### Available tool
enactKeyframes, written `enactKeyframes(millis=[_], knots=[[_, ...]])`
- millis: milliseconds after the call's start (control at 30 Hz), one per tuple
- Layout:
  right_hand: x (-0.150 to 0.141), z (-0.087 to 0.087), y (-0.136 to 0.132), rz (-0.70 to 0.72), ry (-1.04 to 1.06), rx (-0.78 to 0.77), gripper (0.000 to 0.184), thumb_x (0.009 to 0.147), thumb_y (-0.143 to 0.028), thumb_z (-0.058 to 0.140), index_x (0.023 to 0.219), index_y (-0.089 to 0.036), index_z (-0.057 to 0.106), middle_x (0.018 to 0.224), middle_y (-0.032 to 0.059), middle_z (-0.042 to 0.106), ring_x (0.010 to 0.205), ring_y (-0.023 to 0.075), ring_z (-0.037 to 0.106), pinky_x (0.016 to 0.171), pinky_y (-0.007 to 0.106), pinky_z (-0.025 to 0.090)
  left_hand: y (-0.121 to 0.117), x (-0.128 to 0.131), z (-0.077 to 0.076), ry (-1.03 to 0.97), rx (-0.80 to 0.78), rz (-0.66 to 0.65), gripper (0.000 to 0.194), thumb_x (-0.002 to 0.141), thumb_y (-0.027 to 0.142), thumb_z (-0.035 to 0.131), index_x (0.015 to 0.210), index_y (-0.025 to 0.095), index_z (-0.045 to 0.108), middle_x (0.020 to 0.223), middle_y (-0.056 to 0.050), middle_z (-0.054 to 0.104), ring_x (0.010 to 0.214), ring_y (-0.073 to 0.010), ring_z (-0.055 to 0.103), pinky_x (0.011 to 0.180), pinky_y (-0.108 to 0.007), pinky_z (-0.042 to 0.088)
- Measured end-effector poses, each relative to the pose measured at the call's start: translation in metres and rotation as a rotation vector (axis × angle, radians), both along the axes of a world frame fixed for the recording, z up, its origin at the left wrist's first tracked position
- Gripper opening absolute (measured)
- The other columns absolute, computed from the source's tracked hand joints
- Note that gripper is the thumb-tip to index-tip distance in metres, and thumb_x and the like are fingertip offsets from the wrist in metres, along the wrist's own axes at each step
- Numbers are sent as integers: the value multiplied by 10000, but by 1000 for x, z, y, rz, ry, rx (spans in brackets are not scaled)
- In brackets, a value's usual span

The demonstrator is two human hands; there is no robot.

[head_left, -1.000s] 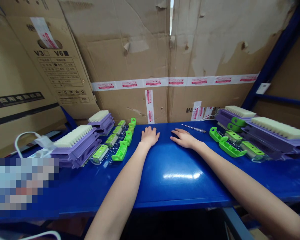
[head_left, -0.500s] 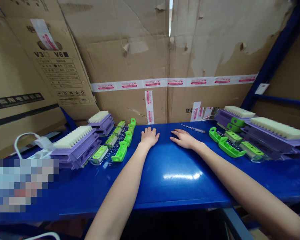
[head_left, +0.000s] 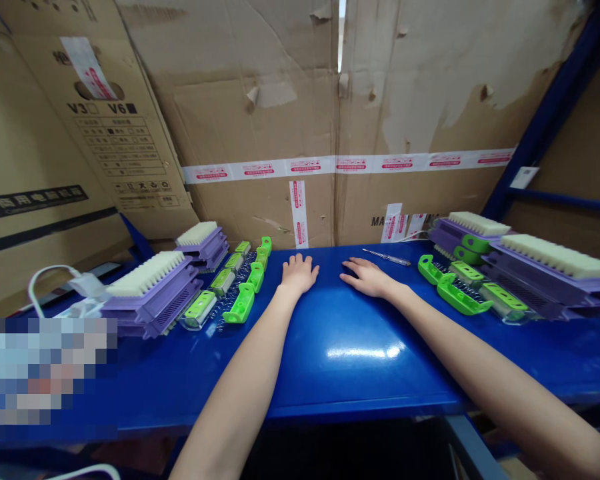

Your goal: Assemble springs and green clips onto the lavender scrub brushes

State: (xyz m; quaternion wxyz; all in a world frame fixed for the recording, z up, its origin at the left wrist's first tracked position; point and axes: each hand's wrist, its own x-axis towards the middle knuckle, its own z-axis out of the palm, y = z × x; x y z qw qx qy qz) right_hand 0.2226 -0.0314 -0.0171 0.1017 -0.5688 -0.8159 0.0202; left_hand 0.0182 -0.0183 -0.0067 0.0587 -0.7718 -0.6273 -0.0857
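My left hand (head_left: 298, 275) lies flat on the blue table (head_left: 350, 387), fingers spread, holding nothing. Also flat and empty, my right hand (head_left: 367, 277) rests to its right with its fingers apart. Just beyond the right hand is a slim screwdriver (head_left: 387, 257) with a clear handle. Left of my left hand stand bright green curved plastic parts (head_left: 241, 305) beside a row of small springs (head_left: 226, 308) and green-topped clear blocks (head_left: 201, 309). Similar green curved parts (head_left: 461, 298) and green-topped blocks (head_left: 504, 301) lie to the right of my right hand.
Purple plastic pieces with cream bristle or foam tops are stacked at the left (head_left: 150, 293) and right (head_left: 545, 277). A white plug and cable (head_left: 87, 283) sit at the far left, near a blurred-out patch. Taped cardboard (head_left: 260, 120) walls the back; a blue metal post (head_left: 545, 113) rises at right.
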Motion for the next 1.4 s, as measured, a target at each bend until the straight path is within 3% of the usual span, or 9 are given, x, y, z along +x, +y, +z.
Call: enactKeyframes(millis=[1400], knots=[[0, -1, 0, 10, -7, 5, 612, 933, -511, 356, 1397, -120, 442, 1447, 181, 390, 1360, 291, 330, 1111, 435, 255, -2, 0, 2, 8, -16, 6, 455, 942, 445, 310, 1263, 191, 509, 1274, -148, 502, 1169, -295, 441, 923, -416, 379]])
